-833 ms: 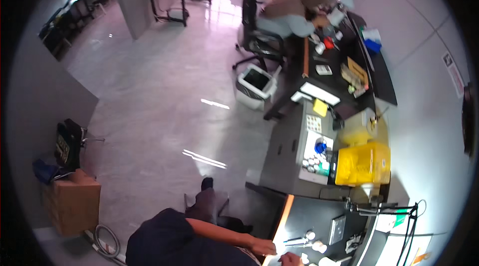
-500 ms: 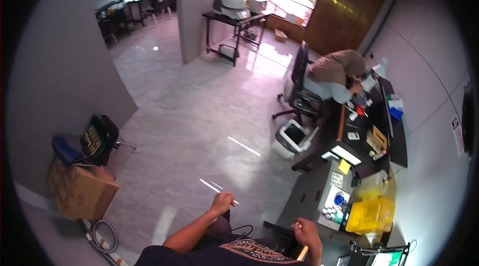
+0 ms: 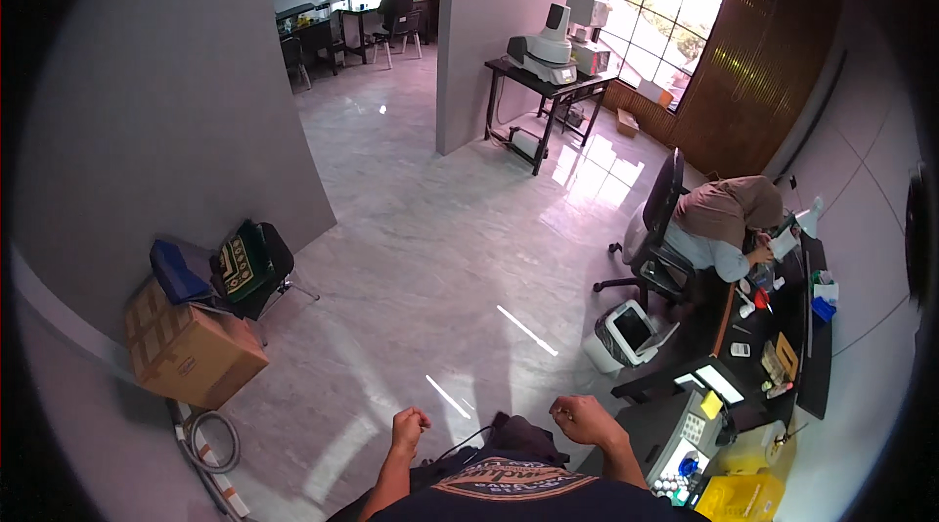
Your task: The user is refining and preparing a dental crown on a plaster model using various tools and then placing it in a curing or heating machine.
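My left hand [image 3: 410,428] is raised in front of my body, its fingers curled in and no object showing in them. To its right, my right hand [image 3: 584,420] is held over the floor with bent fingers, likewise showing nothing in its grasp. Neither hand touches anything around it. My dark shirt [image 3: 509,483] with a printed front lies between the forearms. Nearest to my right hand is a grey desk unit [image 3: 641,424] at the lower right, bearing a lit tray of small round items and a yellow bin [image 3: 740,499].
A coworker [image 3: 729,219] bends over the black desk on the right, beside an office chair [image 3: 650,228]. A white bin [image 3: 626,336] stands near. At left are a cardboard box [image 3: 191,351], a chair [image 3: 264,268] and a coiled hose [image 3: 213,442]. Machines [image 3: 548,47] rest on a far table.
My view has shifted, so the room sits further right and lower. My left hand has come down and left; my right hand shows higher, closer to the middle.
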The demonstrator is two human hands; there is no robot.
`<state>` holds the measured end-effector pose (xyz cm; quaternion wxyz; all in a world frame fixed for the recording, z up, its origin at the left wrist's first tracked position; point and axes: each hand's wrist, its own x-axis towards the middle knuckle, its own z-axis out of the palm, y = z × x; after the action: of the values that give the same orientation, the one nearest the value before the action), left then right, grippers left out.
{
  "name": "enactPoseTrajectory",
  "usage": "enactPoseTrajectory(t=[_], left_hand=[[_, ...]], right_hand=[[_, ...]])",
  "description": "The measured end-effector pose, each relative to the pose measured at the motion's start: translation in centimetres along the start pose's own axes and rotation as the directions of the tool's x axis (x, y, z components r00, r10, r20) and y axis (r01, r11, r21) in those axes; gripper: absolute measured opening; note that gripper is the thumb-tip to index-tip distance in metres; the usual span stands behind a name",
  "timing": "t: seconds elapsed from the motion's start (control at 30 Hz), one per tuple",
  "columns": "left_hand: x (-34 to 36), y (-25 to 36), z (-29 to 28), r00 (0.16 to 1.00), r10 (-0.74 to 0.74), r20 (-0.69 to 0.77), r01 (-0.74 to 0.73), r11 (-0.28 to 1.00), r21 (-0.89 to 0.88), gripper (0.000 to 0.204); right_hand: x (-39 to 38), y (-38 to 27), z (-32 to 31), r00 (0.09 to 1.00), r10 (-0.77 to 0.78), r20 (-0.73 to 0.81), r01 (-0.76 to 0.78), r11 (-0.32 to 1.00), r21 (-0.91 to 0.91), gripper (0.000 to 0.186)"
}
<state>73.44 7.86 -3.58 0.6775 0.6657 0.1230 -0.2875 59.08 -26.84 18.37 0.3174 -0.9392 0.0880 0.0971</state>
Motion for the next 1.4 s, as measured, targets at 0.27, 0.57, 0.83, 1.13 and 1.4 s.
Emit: enactPoseTrajectory(t=[0.27,0.57,0.83,1.13,1.4], left_hand=[[10.4,12.6,10.1,0.955,-0.017,0.297,-0.007,0.997,0.080,0.018],[24.1,24.1,24.6,0.899,-0.021,0.437,-0.061,0.983,0.173,0.018],[34.4,32.3,31.3,0.891,0.005,0.454,-0.061,0.992,0.108,0.018],[49.8,41.3,37.8,0.861,0.020,0.507,0.007,0.999,-0.052,0.029],[68.6,56.0,48.3,0.764,-0.013,0.645,-0.200,0.945,0.257,0.029]], right_hand=[[10.4,6.6,-2.1,0.995,0.012,0.102,-0.012,1.000,0.005,0.020],[25.8,14.6,-14.5,0.999,0.011,-0.034,-0.010,0.999,0.038,0.019],[40.7,16.8,-26.0,0.995,0.016,-0.099,-0.015,1.000,0.007,0.031],[57.7,18.5,-30.4,0.991,-0.039,-0.130,0.064,0.978,0.198,0.059],[71.0,23.6,-38.3,0.990,0.088,-0.109,-0.077,0.992,0.096,0.045]])
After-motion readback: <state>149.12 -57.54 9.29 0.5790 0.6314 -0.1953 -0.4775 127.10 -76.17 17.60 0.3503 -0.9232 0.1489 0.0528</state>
